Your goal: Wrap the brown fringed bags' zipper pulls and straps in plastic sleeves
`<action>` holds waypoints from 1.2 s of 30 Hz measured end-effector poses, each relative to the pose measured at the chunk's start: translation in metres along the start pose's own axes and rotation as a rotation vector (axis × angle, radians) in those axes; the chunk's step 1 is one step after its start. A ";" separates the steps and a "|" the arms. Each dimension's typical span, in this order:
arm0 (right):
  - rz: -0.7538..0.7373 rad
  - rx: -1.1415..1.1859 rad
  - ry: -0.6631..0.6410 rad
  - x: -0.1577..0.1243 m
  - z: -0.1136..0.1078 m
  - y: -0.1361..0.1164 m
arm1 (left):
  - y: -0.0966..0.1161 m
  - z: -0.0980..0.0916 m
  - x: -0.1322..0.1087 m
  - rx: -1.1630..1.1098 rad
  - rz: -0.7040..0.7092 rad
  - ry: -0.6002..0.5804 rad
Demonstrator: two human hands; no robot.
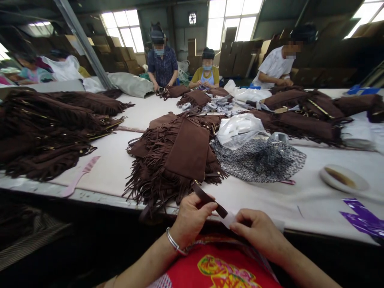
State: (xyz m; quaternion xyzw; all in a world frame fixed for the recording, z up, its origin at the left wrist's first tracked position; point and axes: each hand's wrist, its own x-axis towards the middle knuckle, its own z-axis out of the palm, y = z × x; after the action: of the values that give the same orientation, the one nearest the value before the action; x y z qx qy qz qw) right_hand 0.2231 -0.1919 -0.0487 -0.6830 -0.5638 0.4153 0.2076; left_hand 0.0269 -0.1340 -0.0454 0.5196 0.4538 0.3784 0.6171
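My left hand is closed on a dark brown strap, pinched between thumb and fingers near the table's front edge. The strap runs up to a metal clasp beside a brown fringed bag, which lies on a heap of similar bags. At the strap's lower end is a whitish, translucent strip. My right hand pinches the other end of this strip between thumb and forefinger. Whether the strip is stuck to the strap or wrapped round it, I cannot tell.
A pink comb lies left, before a pile of brown fringed bags. Right of centre are a clear plastic bag and patterned cloth. A shallow dish and purple plastic lie farther right. Several people work across the table.
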 end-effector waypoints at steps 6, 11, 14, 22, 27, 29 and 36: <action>0.052 0.162 -0.054 0.004 0.007 0.001 | -0.012 0.002 -0.003 0.007 -0.055 -0.053; -0.009 0.293 -0.114 0.010 0.018 0.005 | -0.024 0.004 -0.005 -0.216 -0.179 -0.131; -0.138 0.225 -0.079 0.010 0.020 0.003 | -0.029 0.006 -0.008 -0.256 -0.240 -0.189; -0.023 0.340 -0.267 -0.001 0.003 -0.003 | -0.023 -0.014 0.010 -0.555 -0.420 -0.148; 0.041 0.390 -0.292 -0.001 0.000 0.007 | -0.024 -0.017 0.039 -0.667 -0.556 0.084; 0.053 0.366 -0.243 0.001 0.004 0.007 | -0.027 -0.010 0.047 -0.636 -0.550 0.144; 0.015 0.185 -0.037 0.030 0.013 -0.003 | -0.029 0.004 0.047 -0.554 -0.469 0.158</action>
State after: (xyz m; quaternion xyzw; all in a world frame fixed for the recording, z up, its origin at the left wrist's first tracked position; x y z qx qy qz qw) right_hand 0.2113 -0.1657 -0.0643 -0.6576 -0.5216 0.4796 0.2561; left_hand 0.0451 -0.0960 -0.0821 0.1838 0.4871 0.3740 0.7675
